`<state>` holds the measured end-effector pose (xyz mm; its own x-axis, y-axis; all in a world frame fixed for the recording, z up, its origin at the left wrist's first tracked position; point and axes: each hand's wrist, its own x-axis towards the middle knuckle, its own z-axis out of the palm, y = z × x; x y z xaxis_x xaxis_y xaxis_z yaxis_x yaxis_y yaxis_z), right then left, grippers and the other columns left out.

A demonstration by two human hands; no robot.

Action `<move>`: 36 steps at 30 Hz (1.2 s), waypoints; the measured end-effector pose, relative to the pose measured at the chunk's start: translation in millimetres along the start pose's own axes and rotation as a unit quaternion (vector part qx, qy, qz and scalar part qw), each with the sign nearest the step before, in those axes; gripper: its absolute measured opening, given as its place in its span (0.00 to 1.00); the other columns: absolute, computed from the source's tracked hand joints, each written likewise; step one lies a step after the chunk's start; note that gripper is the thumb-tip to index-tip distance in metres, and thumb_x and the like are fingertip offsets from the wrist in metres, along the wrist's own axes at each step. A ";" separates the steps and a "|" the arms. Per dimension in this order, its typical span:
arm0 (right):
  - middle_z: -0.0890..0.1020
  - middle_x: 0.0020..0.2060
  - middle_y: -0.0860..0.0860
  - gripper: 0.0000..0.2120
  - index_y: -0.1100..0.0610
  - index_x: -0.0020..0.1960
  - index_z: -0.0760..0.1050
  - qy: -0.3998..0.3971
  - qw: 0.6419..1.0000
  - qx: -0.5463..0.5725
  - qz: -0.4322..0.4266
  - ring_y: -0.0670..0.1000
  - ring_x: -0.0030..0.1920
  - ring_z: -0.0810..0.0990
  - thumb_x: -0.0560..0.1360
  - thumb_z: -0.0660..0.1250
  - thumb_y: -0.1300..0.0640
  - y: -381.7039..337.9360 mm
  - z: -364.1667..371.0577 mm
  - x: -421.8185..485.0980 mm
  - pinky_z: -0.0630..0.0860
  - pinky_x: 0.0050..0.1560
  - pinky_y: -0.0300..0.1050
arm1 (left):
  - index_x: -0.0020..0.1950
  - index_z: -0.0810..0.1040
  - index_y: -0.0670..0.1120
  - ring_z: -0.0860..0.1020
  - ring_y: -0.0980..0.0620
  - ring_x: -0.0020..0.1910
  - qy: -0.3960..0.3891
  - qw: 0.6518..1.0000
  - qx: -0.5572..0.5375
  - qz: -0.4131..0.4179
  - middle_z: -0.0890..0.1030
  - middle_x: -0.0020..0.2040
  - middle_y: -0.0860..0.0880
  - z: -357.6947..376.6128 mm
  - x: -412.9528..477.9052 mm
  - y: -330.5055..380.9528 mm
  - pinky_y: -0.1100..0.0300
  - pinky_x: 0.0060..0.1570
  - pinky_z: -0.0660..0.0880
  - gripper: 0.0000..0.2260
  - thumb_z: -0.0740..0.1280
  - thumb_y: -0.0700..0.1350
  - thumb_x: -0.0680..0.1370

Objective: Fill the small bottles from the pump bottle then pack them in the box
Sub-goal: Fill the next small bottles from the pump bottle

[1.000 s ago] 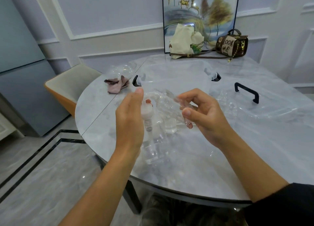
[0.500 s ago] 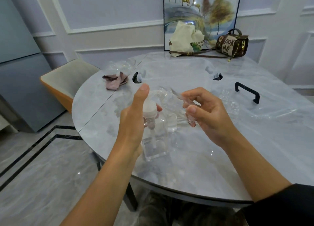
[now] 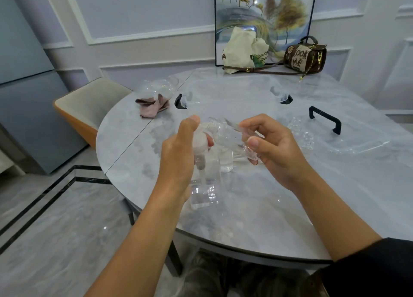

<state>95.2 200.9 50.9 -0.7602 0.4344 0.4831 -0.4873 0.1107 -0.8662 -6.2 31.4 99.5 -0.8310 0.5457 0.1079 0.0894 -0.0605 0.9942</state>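
Note:
A clear square pump bottle [image 3: 204, 191] stands on the marble table [image 3: 245, 218] near its front edge. My left hand [image 3: 178, 153] wraps the white pump head, thumb raised on top. My right hand [image 3: 271, 147] holds a small clear bottle [image 3: 225, 133] tilted on its side, its open threaded neck against the pump's nozzle. Another small clear bottle [image 3: 226, 160] stands upright just behind the pump bottle. Two more small bottles [image 3: 306, 139] sit to the right. The clear box [image 3: 230, 93] with black clips stands behind my hands.
The box's clear lid [image 3: 357, 145] with a black handle [image 3: 325, 119] lies at the right. A pink cloth [image 3: 153, 107] and clear packaging lie at the left rear. A cream tote bag [image 3: 243, 48] and a brown handbag [image 3: 305, 55] stand by the wall. A chair [image 3: 89, 102] is left.
My left hand has settled onto the pump head, thumb on top. The small bottle in my right hand has tilted closer, its neck now at the nozzle.

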 end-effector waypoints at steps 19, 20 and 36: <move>0.81 0.44 0.49 0.20 0.60 0.59 0.79 -0.014 1.000 0.007 0.010 0.49 0.37 0.79 0.71 0.74 0.52 1.1 2.6 -0.2 0.73 0.33 0.48 | 0.35 0.82 0.44 0.77 0.47 0.36 -0.009 1.000 0.015 0.012 0.83 0.40 0.35 -0.5 1.3 -2.9 0.52 0.45 0.73 0.34 0.58 0.73 0.73; 0.81 0.44 0.49 0.19 0.60 0.58 0.79 -0.013 1.000 0.007 0.009 0.49 0.37 0.78 0.71 0.74 0.52 1.2 2.7 -0.2 0.73 0.33 0.48 | 0.34 0.81 0.44 0.77 0.48 0.35 -0.008 1.000 0.013 0.012 0.82 0.38 0.38 -0.1 1.8 -2.9 0.52 0.44 0.73 0.32 0.58 0.72 0.74; 0.79 0.44 0.52 0.17 0.59 0.56 0.81 -0.014 1.000 0.014 0.017 0.53 0.36 0.75 0.71 0.74 0.52 2.3 0.0 -0.2 0.71 0.32 0.48 | 0.34 0.80 0.42 0.74 0.42 0.34 -0.018 0.999 0.009 0.029 0.78 0.36 0.33 -1.9 8.7 -2.4 0.49 0.41 0.72 0.25 0.61 0.63 0.75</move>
<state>94.1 201.1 48.8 -0.7877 0.4128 0.4574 -0.4728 0.0709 -0.8783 -14.7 34.7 98.1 -0.8042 0.5710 0.1649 0.1470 -0.0778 0.9861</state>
